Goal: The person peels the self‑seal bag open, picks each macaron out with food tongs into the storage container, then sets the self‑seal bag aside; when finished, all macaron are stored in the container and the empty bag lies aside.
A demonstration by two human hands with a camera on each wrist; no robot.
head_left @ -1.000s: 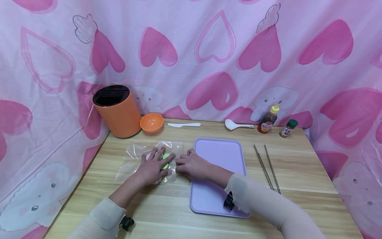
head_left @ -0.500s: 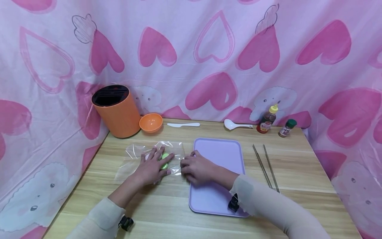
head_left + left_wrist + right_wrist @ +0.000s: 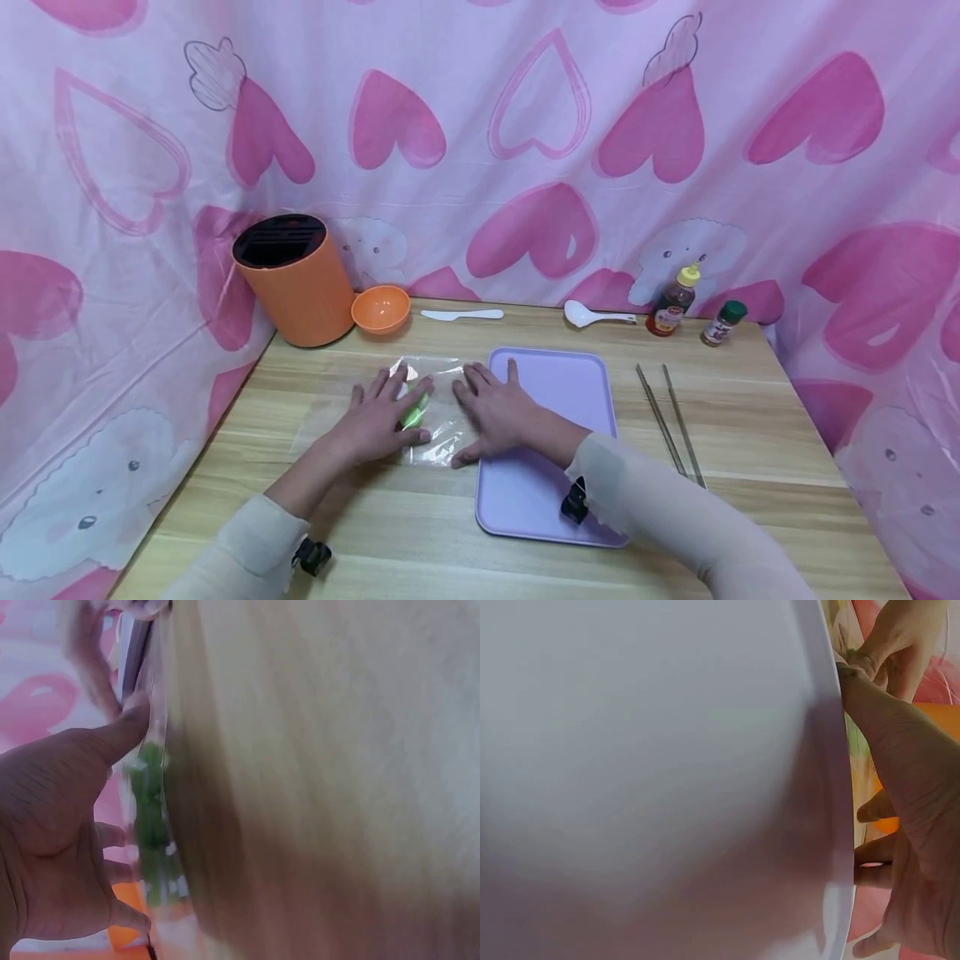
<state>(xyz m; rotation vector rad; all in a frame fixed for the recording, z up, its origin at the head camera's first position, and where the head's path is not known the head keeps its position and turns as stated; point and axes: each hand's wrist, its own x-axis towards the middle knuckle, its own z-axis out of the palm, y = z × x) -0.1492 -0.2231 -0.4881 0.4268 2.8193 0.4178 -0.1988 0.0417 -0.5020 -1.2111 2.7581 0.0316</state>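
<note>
A clear plastic bag (image 3: 444, 433) lies flat on the wooden table, with light green rounded pieces (image 3: 415, 408) showing through it. My left hand (image 3: 375, 423) rests with spread fingers on the bag, partly covering the green pieces. In the left wrist view the green pieces (image 3: 152, 825) appear blurred beneath the left hand (image 3: 56, 825). On the bag's right end, beside the lilac tray (image 3: 513, 500), my right hand (image 3: 501, 412) spreads its fingers. The tray (image 3: 652, 750) fills most of the right wrist view, with the right hand (image 3: 926, 817) at its edge.
Along the back stand an orange knife block (image 3: 303, 292), an orange bowl (image 3: 381, 310), a white knife (image 3: 462, 314), a white spoon (image 3: 596, 315), a yellow-capped bottle (image 3: 671, 308) and a green-capped jar (image 3: 724, 323). Two thin metal sticks (image 3: 678, 417) lie right of the tray.
My right hand first drew the bag's right end rightward in bent fingers, then spread out flat over it. The bag has become smoother. My left hand has stayed nearly in place.
</note>
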